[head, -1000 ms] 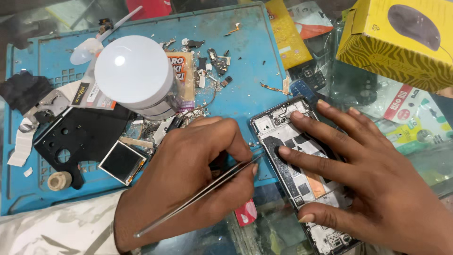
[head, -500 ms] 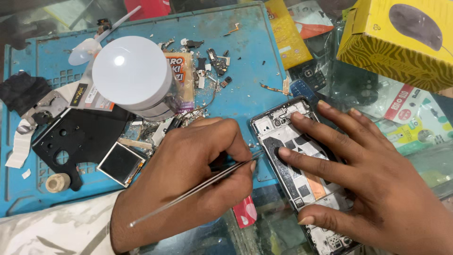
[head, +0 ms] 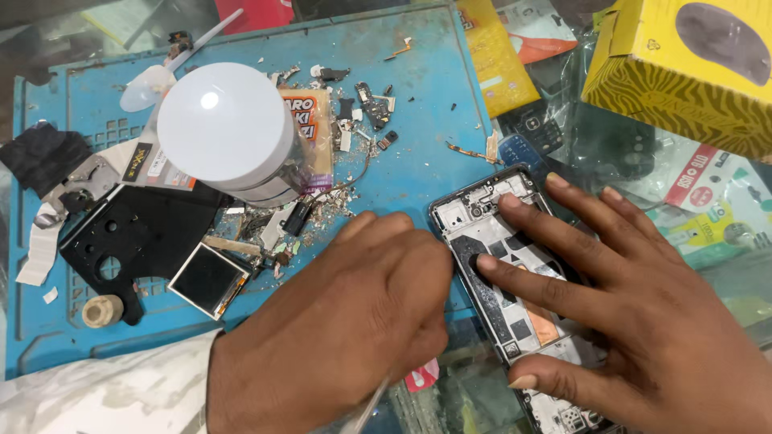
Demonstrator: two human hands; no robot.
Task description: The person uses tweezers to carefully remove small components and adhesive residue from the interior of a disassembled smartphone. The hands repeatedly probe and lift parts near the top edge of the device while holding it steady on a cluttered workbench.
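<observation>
One blue repair mat (head: 418, 104) is spread over the work surface so that loose parts are kept in one place, and one yellow cardboard box (head: 683, 72) is set aside at the far right, off the mat. One white domed lamp (head: 225, 128) stands at the far left of the mat. Two hands are counted. The right hand (head: 643, 321) is laid open and flat on one opened phone chassis (head: 474, 233), which lies at the near right edge of the mat; three fingers are spread along its inner frame and the thumb is pressed at its near side, apparently to pin it down. The left hand (head: 354, 321) is curled closed just left of the chassis, gripping one pair of metal tweezers (head: 366, 410), of which only the near end shows below the hand; the tips are hidden. One black plastic bracket (head: 129, 241) lies at the near left, one small square display module (head: 209, 280) beside it, and many tiny screws and scraps, too small to count, are scattered at the mat's middle
</observation>
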